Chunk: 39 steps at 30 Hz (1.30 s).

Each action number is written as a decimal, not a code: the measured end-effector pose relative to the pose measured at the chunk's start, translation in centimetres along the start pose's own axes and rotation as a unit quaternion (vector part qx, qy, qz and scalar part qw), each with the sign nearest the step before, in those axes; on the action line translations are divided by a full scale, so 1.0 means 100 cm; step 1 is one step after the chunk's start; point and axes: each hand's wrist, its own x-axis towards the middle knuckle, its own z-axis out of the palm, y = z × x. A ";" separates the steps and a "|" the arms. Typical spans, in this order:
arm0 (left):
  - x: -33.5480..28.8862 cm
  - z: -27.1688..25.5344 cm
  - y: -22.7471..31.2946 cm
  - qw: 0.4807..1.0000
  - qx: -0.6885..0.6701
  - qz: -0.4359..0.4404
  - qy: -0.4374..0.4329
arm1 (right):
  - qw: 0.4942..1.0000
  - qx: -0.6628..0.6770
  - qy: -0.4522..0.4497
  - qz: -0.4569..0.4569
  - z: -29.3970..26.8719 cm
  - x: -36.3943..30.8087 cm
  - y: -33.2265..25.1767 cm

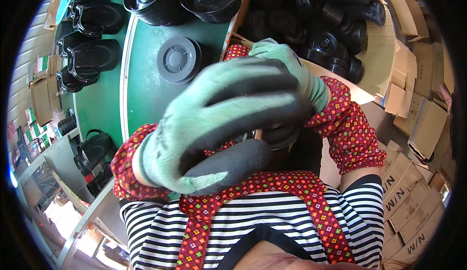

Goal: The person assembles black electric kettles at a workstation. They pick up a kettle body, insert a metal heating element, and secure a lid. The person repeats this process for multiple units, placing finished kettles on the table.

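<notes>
My left hand (228, 109), in a pale green glove with a black coating, is large and close in the middle of the view. Its fingers curve over toward the thumb, and their tips are smeared by motion. In the gap between thumb and fingers shows a small silvery metal piece (257, 134). Beside it, a dark round part (284, 136) sits mostly under the fingertips, its kind unclear. My right hand (287, 63), gloved alike, is behind the left, its fingers hidden. Nearby on the green table (146, 61) lies a grey-black ribbed disc (179, 60).
Stacks of black round parts (210, 0) stand at the table's far end. Black curved housings (95, 58) line its left side. To the right, a large open cardboard box (374, 51) holds many black parts. Flattened cartons (408, 207) pile up at the far right.
</notes>
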 end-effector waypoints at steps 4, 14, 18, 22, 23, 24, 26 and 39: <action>-0.002 0.022 -0.017 0.987 -0.147 -0.032 -0.053 | 0.996 0.035 -0.008 0.077 0.010 -0.022 -0.009; -0.016 0.061 0.004 0.990 -0.113 -0.078 0.015 | 0.996 -0.052 0.062 -0.028 0.019 -0.031 -0.036; -0.001 0.031 0.039 0.975 -0.081 -0.201 -0.040 | 1.000 0.004 -0.004 0.031 0.019 -0.033 -0.022; 0.032 0.055 0.072 0.908 0.314 -0.259 -0.098 | 0.999 -0.023 0.035 0.026 0.033 -0.001 -0.045; 0.021 0.064 0.066 0.882 0.345 -0.297 -0.122 | 0.998 -0.062 0.008 0.000 0.025 0.006 -0.065; 0.017 0.065 0.048 0.858 0.368 -0.317 -0.164 | 0.994 -0.109 -0.001 -0.007 0.020 0.007 -0.071; 0.009 0.062 0.029 0.819 0.458 -0.303 -0.166 | 0.997 -0.038 0.003 0.061 0.027 0.008 -0.059; -0.031 0.024 -0.022 0.909 0.182 -0.340 -0.160 | 0.939 -0.296 -0.015 0.177 0.009 0.002 -0.128</action>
